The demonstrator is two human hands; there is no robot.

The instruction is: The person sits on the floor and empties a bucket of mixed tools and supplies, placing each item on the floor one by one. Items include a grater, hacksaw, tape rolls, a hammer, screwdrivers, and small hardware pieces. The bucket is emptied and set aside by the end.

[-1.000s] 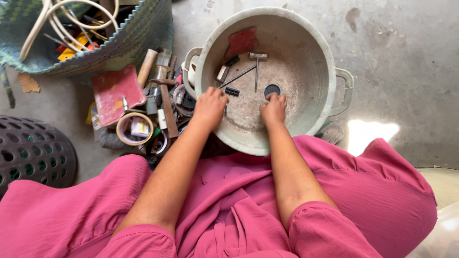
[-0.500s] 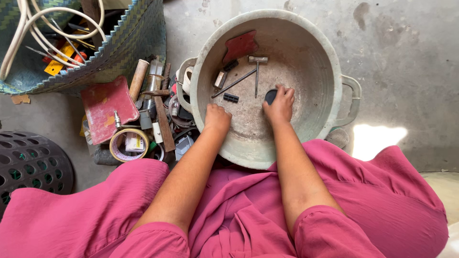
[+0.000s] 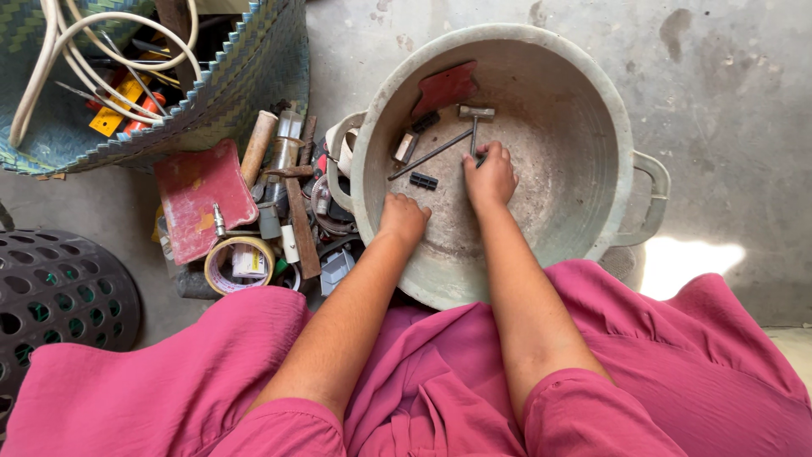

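Observation:
A big pale basin (image 3: 624, 135) with side handles stands on the concrete floor before my knees. In it lie a red flat piece (image 3: 446, 87), a T-shaped metal tool (image 3: 475, 113), a long thin rod (image 3: 430, 155), a small grey block (image 3: 405, 146) and a small black piece (image 3: 423, 180). My right hand (image 3: 491, 179) is curled down over a black disc by the T tool's stem; only a dark edge shows at the fingertips. My left hand (image 3: 403, 218) is a closed fist on the basin's near slope, and its inside is hidden.
Left of the basin lies a heap of tools: a red trowel-like plate (image 3: 199, 196), a tape roll (image 3: 238, 262), a wooden handle (image 3: 258, 144). A woven basket (image 3: 245, 80) with white cable stands at the back left, a dark perforated basket (image 3: 59, 296) at the left edge.
My right hand reached forward onto the black disc and closed over it. My left hand drew back toward the basin's near wall and stayed a fist. The view shifted slightly.

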